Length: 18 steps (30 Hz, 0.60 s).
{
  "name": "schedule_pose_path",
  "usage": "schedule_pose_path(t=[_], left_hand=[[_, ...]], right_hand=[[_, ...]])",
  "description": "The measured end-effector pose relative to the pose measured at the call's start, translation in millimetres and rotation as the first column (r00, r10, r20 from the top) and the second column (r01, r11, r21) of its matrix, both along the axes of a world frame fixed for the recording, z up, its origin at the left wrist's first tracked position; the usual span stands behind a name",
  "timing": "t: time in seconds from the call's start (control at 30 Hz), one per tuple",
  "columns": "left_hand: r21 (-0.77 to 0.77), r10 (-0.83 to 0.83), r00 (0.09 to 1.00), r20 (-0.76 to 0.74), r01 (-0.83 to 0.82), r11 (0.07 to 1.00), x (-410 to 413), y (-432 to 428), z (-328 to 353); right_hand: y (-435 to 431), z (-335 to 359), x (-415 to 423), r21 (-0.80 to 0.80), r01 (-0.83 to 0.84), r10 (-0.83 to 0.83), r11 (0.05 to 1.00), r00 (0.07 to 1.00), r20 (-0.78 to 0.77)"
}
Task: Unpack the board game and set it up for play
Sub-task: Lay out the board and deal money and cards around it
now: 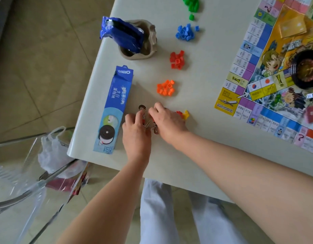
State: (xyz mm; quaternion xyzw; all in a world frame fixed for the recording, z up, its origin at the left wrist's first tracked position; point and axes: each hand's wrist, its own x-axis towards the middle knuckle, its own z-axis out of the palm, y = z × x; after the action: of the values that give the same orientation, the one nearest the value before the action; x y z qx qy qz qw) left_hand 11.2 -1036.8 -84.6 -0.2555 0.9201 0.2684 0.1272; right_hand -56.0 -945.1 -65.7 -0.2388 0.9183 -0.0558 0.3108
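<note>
The game board (268,71) lies unfolded at the table's right side, with a black spinner dish (306,71) and a die (310,96) on it. Piles of small plastic houses lie in a row: green (191,5), blue (186,33), red (177,59), orange (166,88). My left hand (136,131) pinches a cardboard character pawn (142,110) near the table's front left. My right hand (167,121) is curled over more pawn pieces beside it; what its fingers hold is hidden. Red and yellow stands (184,114) lie just right of it.
A blue Oreo box (114,110) lies left of my hands. Behind it a beige pot (143,50) holds an opened blue wrapper (120,33). A clear chair (27,173) with a plastic bag (51,152) stands left of the table. The table edge (117,170) runs just below my wrists.
</note>
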Motion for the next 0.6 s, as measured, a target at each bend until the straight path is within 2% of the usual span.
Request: schedule_pose_path(t=[0.17,0.3,0.43,0.6], left_hand=[[0.003,-0.050,0.999,-0.022,0.050,0.999,-4.5,-10.3,-3.0],[0.045,-0.018,1.000,-0.021,0.019,0.999,1.7,-14.2,0.0],[0.072,0.049,0.999,-0.023,-0.047,0.996,11.3,-14.9,1.1],[0.105,0.082,0.994,-0.069,-0.075,0.992,29.5,-17.9,6.5]], right_hand=[[-1.6,-0.8,-6.6,0.009,-0.048,0.049,0.999,0.999,-0.015],[-0.8,-2.0,-10.4,0.037,-0.095,0.095,0.995,0.995,0.003],[2.8,-5.9,-7.9,-0.004,-0.139,0.139,0.990,0.990,0.018],[3.8,-11.3,-5.4,0.029,-0.353,0.354,0.935,0.929,-0.108]])
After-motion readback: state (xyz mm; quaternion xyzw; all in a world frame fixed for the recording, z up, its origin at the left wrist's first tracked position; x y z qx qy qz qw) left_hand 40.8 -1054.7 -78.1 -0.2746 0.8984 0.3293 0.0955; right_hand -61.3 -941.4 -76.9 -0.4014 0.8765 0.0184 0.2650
